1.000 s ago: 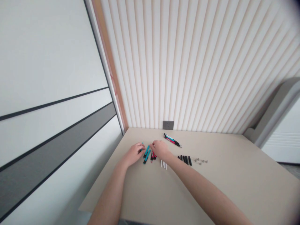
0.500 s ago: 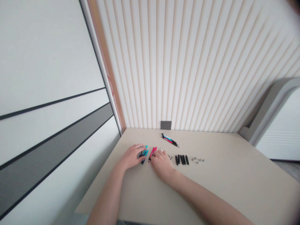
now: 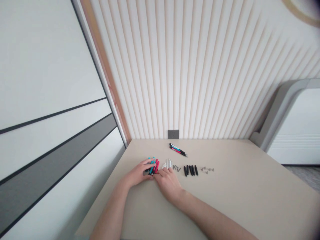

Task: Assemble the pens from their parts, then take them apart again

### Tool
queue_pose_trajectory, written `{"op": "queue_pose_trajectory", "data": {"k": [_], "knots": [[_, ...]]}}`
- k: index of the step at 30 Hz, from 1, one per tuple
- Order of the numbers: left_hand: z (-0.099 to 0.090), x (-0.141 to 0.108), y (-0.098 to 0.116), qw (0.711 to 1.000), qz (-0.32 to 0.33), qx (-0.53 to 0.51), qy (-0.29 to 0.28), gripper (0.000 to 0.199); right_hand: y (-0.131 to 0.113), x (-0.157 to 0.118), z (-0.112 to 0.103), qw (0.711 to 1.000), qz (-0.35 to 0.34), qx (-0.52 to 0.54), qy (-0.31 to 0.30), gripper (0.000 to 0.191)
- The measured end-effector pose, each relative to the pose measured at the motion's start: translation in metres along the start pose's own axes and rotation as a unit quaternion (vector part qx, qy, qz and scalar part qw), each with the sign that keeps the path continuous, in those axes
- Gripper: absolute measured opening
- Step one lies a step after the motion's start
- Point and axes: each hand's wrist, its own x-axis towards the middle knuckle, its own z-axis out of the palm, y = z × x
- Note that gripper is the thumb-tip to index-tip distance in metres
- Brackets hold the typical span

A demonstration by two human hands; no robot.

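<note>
My left hand [image 3: 138, 173] lies curled over a bunch of teal and red pen barrels [image 3: 152, 166], with a small grey piece [image 3: 145, 173] showing under its edge. My right hand [image 3: 168, 183] sits just beside it, fingertips at the lower end of the red barrels. Whether those fingers grip anything is hidden. To the right of the hands lie several white tubes [image 3: 168, 164], small grey parts [image 3: 177, 168], several black pen barrels [image 3: 191, 170] and several grey metal pieces [image 3: 207, 170]. Beyond them, several assembled pens [image 3: 178, 149] lie together.
The parts lie on a beige tabletop [image 3: 220, 196] that meets a ribbed cream wall with a grey wall socket [image 3: 173, 134] at the far edge. A striped wall panel [image 3: 60, 146] runs along the left side, and white furniture [image 3: 295, 133] stands beyond the right side.
My hands have moved together, and the red barrels now lie against the teal ones. The white tubes show beyond my right hand. The view has tilted slightly.
</note>
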Motion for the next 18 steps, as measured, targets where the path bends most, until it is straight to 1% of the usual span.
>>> {"op": "queue_pose_trajectory", "data": {"k": [2, 4, 7, 9, 11, 14, 18], "knots": [[-0.001, 0.001, 0.001, 1.0, 0.011, 0.013, 0.008, 0.055, 0.006, 0.0, 0.0, 1.0, 0.015, 0.01, 0.01, 0.018], [-0.002, 0.001, 0.002, 0.999, 0.011, 0.035, 0.019, 0.056, 0.016, -0.002, -0.003, 0.998, 0.052, 0.012, 0.017, 0.019], [-0.001, 0.003, 0.004, 0.997, 0.014, 0.075, 0.03, 0.068, 0.032, -0.007, -0.013, 0.993, 0.113, 0.013, 0.023, 0.021], [0.001, 0.006, 0.007, 0.994, 0.032, 0.103, 0.019, 0.075, 0.04, -0.011, -0.02, 0.99, 0.137, 0.016, 0.019, 0.02], [0.004, 0.011, 0.01, 0.991, 0.055, 0.125, 0.001, 0.076, 0.044, -0.014, -0.024, 0.99, 0.141, 0.024, 0.004, 0.02], [0.009, 0.016, 0.013, 0.987, 0.081, 0.139, -0.017, 0.069, 0.041, -0.017, -0.025, 0.992, 0.117, 0.04, -0.021, 0.023], [0.014, 0.019, 0.014, 0.987, 0.089, 0.13, -0.02, 0.059, 0.032, -0.017, -0.02, 0.993, 0.093, 0.051, -0.043, 0.022]]}}
